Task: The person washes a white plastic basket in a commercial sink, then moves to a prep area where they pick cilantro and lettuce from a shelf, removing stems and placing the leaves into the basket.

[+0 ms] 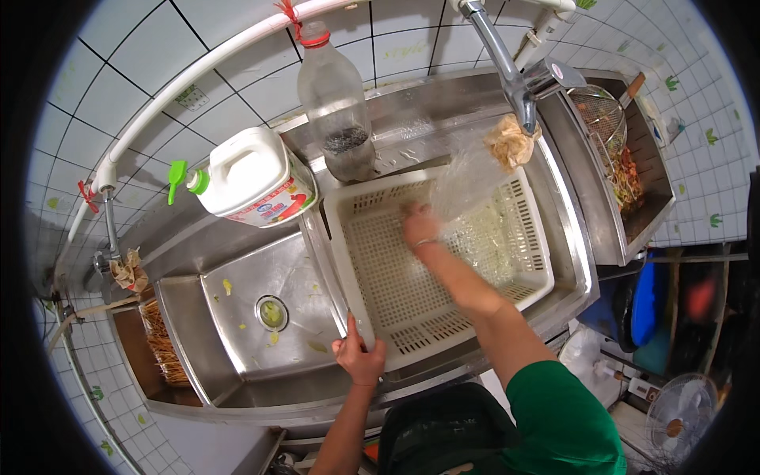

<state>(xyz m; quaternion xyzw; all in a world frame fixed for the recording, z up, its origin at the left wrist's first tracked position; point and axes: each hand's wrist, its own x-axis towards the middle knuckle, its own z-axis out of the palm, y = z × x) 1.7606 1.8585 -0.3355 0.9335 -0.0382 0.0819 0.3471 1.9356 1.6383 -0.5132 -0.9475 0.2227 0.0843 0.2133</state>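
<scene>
A white perforated plastic basket [392, 297] sits tilted in the right sink basin. My left hand [360, 359] grips its rim at the near left corner, index finger laid along the edge. Inside the basket is my right hand [423, 227], blurred by motion, with a thin band at the wrist; whether it holds anything cannot be told. Water [466, 184] sprays into the basket beside that hand. It comes from a chrome faucet [523, 107] whose spout is wrapped in brown cloth-like material [512, 142]. Small pale green bits show on the basket floor.
The left basin [279, 273] has vegetable scraps around its drain [272, 313]. Behind stand a white jug [255, 178] and a clear plastic bottle [335, 101]. Thin brown sticks [163, 344] lie far left; a wire strainer [599, 119] and food scraps [628, 181] sit at right.
</scene>
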